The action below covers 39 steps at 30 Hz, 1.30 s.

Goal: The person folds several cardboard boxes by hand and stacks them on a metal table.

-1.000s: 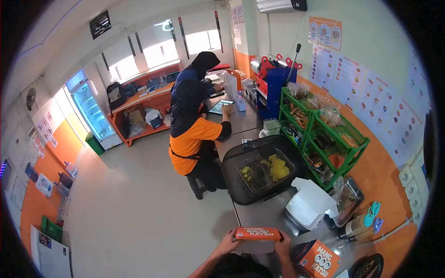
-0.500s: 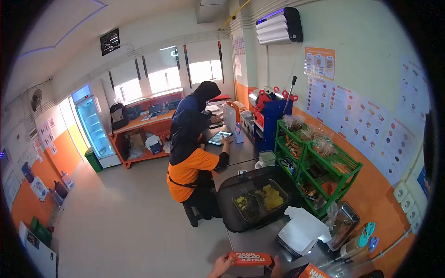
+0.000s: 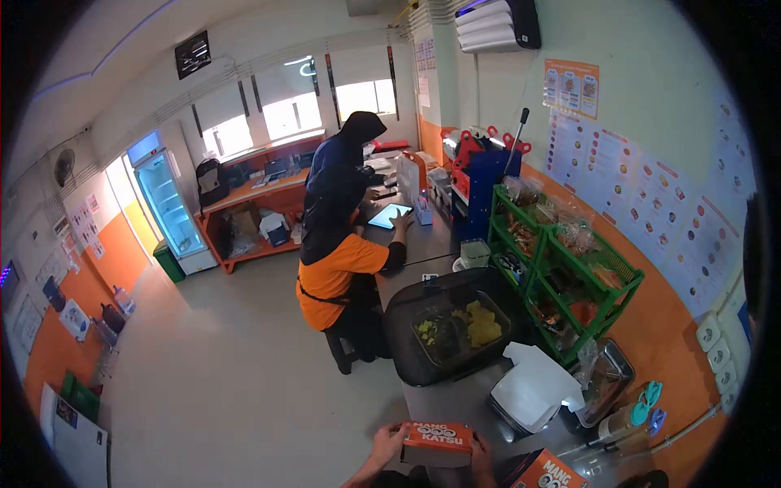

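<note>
An orange cardboard food box (image 3: 438,439) printed "MANG KATSU" is held level at the bottom of the view, at the counter's near edge. My left hand (image 3: 387,446) grips its left end, thumb near the top edge. Around the right end is my right hand (image 3: 482,457), partly in shadow. A second box with the same print (image 3: 547,472) stands to the right, cut off by the frame. Beyond it lies a stack of white paper sheets (image 3: 533,394) on a dark container.
A black tray (image 3: 397,346) with yellow food sits on the steel counter (image 3: 439,398). Behind it stands a green rack (image 3: 569,313) of bagged ingredients. A metal pan (image 3: 606,378) and a jar (image 3: 617,424) are at right. A seated person in orange (image 3: 338,281) touches a tablet (image 3: 389,215).
The food box has risen slightly in view and tilted, showing more of its front side, with both hands still on it. The view has shifted slightly. The tablet screen looks brighter.
</note>
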{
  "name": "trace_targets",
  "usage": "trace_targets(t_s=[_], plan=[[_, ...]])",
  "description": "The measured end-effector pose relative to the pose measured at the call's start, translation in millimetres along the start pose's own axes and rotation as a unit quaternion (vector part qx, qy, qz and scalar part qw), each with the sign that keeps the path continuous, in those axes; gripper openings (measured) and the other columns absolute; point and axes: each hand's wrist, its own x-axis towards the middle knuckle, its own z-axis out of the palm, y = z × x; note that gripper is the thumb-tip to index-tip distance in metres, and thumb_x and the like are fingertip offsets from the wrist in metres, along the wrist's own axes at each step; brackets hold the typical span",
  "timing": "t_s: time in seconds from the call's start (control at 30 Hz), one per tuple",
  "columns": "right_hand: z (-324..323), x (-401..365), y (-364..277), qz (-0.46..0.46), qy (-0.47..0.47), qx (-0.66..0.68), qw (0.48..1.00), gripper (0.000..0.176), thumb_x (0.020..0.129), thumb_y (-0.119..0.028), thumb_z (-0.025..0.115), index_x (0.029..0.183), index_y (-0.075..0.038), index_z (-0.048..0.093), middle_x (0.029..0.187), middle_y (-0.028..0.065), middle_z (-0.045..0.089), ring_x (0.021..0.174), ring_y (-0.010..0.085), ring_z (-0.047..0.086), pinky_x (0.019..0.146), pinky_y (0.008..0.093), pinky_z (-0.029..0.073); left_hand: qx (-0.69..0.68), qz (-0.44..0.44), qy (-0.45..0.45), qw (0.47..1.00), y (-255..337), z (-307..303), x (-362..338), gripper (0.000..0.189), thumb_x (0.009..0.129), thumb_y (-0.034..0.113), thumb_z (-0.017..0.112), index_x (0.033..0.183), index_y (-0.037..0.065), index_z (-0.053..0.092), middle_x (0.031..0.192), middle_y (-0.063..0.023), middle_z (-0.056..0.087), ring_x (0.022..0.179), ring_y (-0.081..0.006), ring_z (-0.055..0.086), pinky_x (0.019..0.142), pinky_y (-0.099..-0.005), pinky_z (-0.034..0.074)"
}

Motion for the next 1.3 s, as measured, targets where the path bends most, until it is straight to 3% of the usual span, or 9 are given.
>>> trace_targets(t_s=[0.13, 0.2, 0.23, 0.3, 0.67, 0.83, 0.9, 1.0, 1.3], plan=[[-3, 17, 16, -0.067, -0.032, -0.036, 0.997, 0.037, 0.086, -0.026, 0.053, 0.108, 0.002, 0.061, 0.096, 0.0136, 0.065, 0.092, 0.0243, 0.06, 0.083, 0.0349, 0.045, -0.028, -0.056, -0.021, 0.998, -14, 1, 9, 0.051, 0.082, 0.047, 0.057, 0.105, 0.003, 0.066, 0.095, -0.0185, 0.068, 0.093, -0.0281, 0.065, 0.082, -0.0358, 0.049], [3, -14, -22, -0.355, -0.057, -0.123, 0.925, 0.04, 0.094, -0.032, 0.045, 0.116, -0.003, 0.061, 0.1, 0.0119, 0.063, 0.091, 0.024, 0.059, 0.077, 0.0341, 0.048, -0.019, -0.078, -0.015, 0.997, -8, 1, 14, 0.051, 0.081, 0.047, 0.058, 0.104, 0.003, 0.067, 0.094, -0.0187, 0.068, 0.092, -0.0279, 0.065, 0.082, -0.0358, 0.049], [5, -9, -22, -0.36, -0.068, -0.127, 0.922, 0.04, 0.094, -0.032, 0.045, 0.116, -0.003, 0.061, 0.1, 0.0119, 0.063, 0.091, 0.024, 0.059, 0.077, 0.0341, 0.048, -0.001, -0.088, -0.027, 0.996, 12, -6, 8, 0.051, 0.081, 0.046, 0.057, 0.106, 0.002, 0.066, 0.093, -0.0191, 0.068, 0.092, -0.0283, 0.065, 0.082, -0.0356, 0.049], [6, -9, -22, -0.022, -0.06, -0.024, 0.998, 0.043, 0.093, -0.035, 0.048, 0.118, -0.002, 0.059, 0.11, 0.0133, 0.061, 0.1, 0.0257, 0.057, 0.085, 0.0353, 0.046, 0.016, -0.099, -0.043, 0.994, 16, -7, 7, 0.052, 0.081, 0.045, 0.057, 0.108, 0.002, 0.065, 0.093, -0.0194, 0.067, 0.092, -0.0287, 0.065, 0.082, -0.0355, 0.049], [-8, 5, 5, -0.1, -0.079, -0.095, 0.987, 0.044, 0.093, -0.034, 0.048, 0.118, 0.0, 0.058, 0.112, 0.0125, 0.06, 0.102, 0.024, 0.055, 0.087, 0.0341, 0.044, -0.021, 0.115, -0.028, 0.993, -29, 12, -1, 0.048, 0.086, 0.028, 0.052, 0.122, -0.003, 0.05, 0.104, -0.0234, 0.062, 0.099, -0.0329, 0.061, 0.087, -0.0385, 0.046], [-4, 24, 35, -0.182, -0.095, -0.016, 0.979, 0.044, 0.093, -0.037, 0.048, 0.115, -0.001, 0.061, 0.109, 0.0133, 0.062, 0.1, 0.0258, 0.057, 0.086, 0.035, 0.044, -0.07, 0.051, -0.07, 0.994, -24, 7, -4, 0.05, 0.086, 0.03, 0.055, 0.124, -0.002, 0.05, 0.103, -0.0211, 0.064, 0.096, -0.032, 0.063, 0.083, -0.0396, 0.048], [-3, 65, 78, 0.074, -0.045, 0.014, 0.996, 0.032, 0.085, -0.023, 0.051, 0.101, 0.001, 0.063, 0.091, 0.0174, 0.064, 0.088, 0.0271, 0.062, 0.079, 0.0374, 0.046, -0.084, 0.013, -0.087, 0.993, -6, -1, -6, 0.053, 0.085, 0.033, 0.056, 0.124, -0.002, 0.05, 0.101, -0.0205, 0.064, 0.094, -0.0314, 0.063, 0.081, -0.0396, 0.049], [-3, 51, 57, -0.061, -0.005, -0.179, 0.982, 0.031, 0.084, -0.021, 0.05, 0.099, 0.002, 0.063, 0.09, 0.0196, 0.064, 0.085, 0.03, 0.062, 0.075, 0.0402, 0.047, -0.039, -0.104, -0.102, 0.989, -5, -6, 0, 0.057, 0.084, 0.04, 0.058, 0.123, 0.0, 0.053, 0.099, -0.0193, 0.066, 0.091, -0.0294, 0.065, 0.079, -0.0382, 0.05], [6, 33, 47, -0.107, 0.001, -0.077, 0.991, 0.047, 0.092, -0.043, 0.049, 0.109, 0.0, 0.062, 0.1, 0.0183, 0.065, 0.094, 0.0285, 0.06, 0.082, 0.0376, 0.045, -0.005, -0.07, -0.097, 0.993, 11, -4, 14, 0.07, 0.079, 0.06, 0.056, 0.115, 0.001, 0.061, 0.097, -0.0182, 0.067, 0.092, -0.0254, 0.065, 0.08, -0.0351, 0.049]])
